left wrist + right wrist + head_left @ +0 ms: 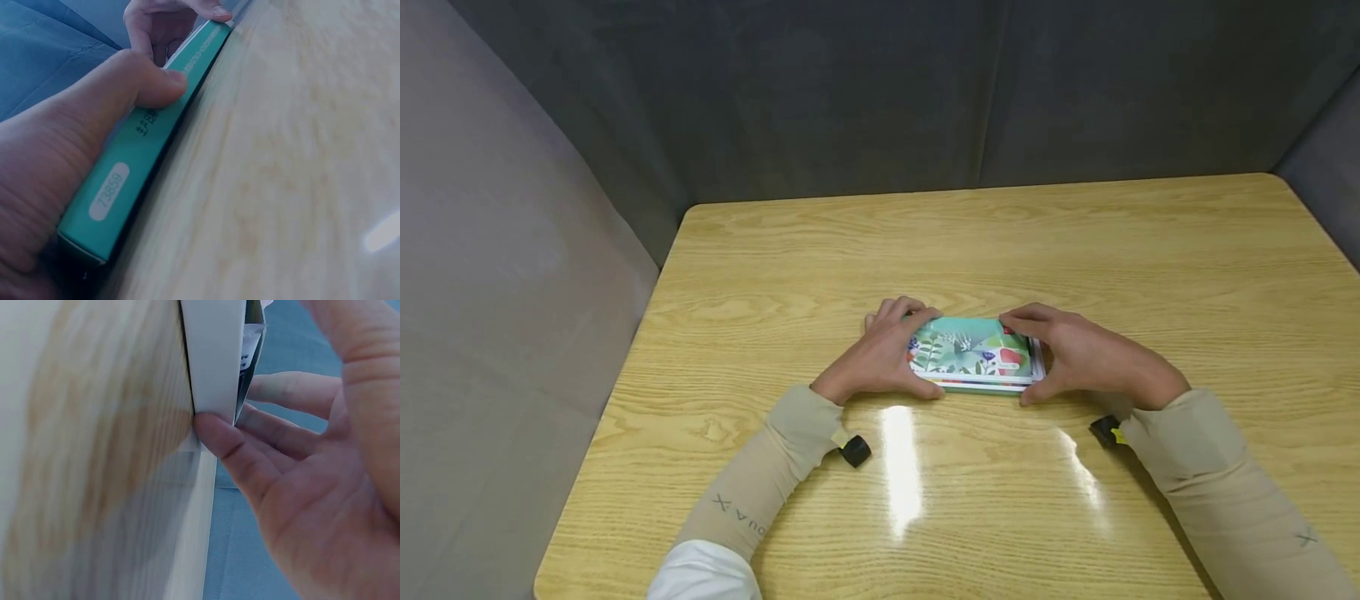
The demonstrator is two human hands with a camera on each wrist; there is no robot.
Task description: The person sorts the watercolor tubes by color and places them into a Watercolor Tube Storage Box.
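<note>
A flat cardboard box [967, 357] with a floral print on top and green sides lies near the middle of the table. The left hand [887, 350] grips its left end, thumb along the near edge and fingers around the far side. At the right end, the right hand [1078, 354] holds the box between thumb and fingers. The left wrist view shows the box's green side [128, 178], with a printed number label. In the right wrist view, a fingertip touches the corner of a white panel [215, 359]; packaged contents peek out beside it.
The wood-grain table [760, 275] extends on every side of the box. Dark fabric panels [850, 100] stand behind it, and a grey panel [505, 333] rises along the left. Small black wrist cameras [855, 451] hang near both sleeves.
</note>
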